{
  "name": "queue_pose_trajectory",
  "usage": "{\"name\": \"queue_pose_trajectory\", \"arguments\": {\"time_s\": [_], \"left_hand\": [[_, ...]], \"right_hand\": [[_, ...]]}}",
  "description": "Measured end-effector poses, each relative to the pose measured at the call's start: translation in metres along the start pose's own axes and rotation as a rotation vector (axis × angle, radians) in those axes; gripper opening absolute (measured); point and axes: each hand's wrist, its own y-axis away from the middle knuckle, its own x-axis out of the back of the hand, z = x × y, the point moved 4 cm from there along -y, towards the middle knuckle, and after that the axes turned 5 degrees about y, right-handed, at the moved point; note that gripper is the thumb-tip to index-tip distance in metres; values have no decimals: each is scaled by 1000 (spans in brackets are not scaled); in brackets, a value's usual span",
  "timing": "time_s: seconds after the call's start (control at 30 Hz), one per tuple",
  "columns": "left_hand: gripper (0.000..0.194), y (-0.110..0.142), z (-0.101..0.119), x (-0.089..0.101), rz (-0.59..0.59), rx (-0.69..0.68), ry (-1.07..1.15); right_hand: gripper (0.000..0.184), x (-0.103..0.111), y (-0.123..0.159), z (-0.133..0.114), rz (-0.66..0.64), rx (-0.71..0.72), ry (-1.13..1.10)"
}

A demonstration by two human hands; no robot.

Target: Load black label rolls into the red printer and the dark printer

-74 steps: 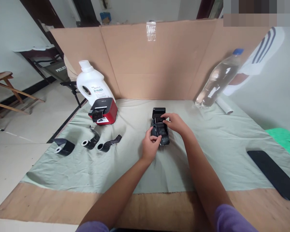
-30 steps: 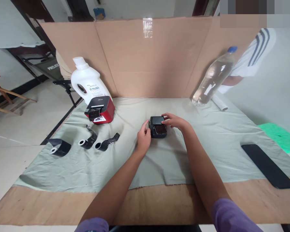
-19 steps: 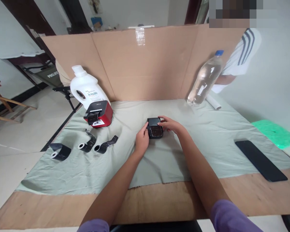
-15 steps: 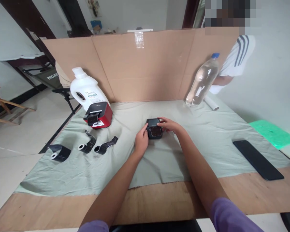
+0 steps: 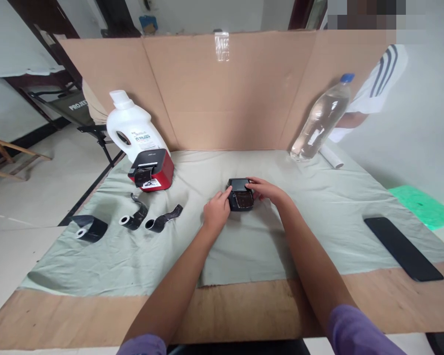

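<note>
A small black boxy device (image 5: 240, 194) sits on the cloth before me, a grey panel like a screen on its far half and a glossy dark brown piece on its near half. Against its left side is my left hand (image 5: 217, 211), thumb or fingertip at the edge near the grey panel. My right hand (image 5: 265, 189) grips it from the right, one fingertip on the grey panel's edge and the other fingers along the side. Between them the hands hold the device; its underside is hidden.
Left on the cloth (image 5: 196, 172) are black rolls (image 5: 133, 220), a red-and-black label printer (image 5: 153, 170) and a white jug (image 5: 135, 125). A cardboard screen (image 5: 222, 98) stands behind. Rightward are a water bottle (image 5: 321, 118), a white tube (image 5: 331, 157), a dark phone-like slab (image 5: 403, 249) and a person's sleeve (image 5: 379, 81).
The whole view has shifted slightly, with table items appearing a little farther right. Both hands stay on the black device, and their hold looks nearly the same.
</note>
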Motion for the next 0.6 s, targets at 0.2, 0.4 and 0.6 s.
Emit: {"name": "queue_pose_trajectory", "arguments": {"time_s": [0.2,0.4,0.6], "left_hand": [[56,-2,4,3,-66,-6,-96],[55,-4,4,10,-124,-1,-90],[54,-1,-5,3,-82,-56,136]], "right_hand": [[64,2,2,0,-22,-3,-14],[65,-3,3,4,26,35,-32],[60,-28,34,25,411,368,44]]}}
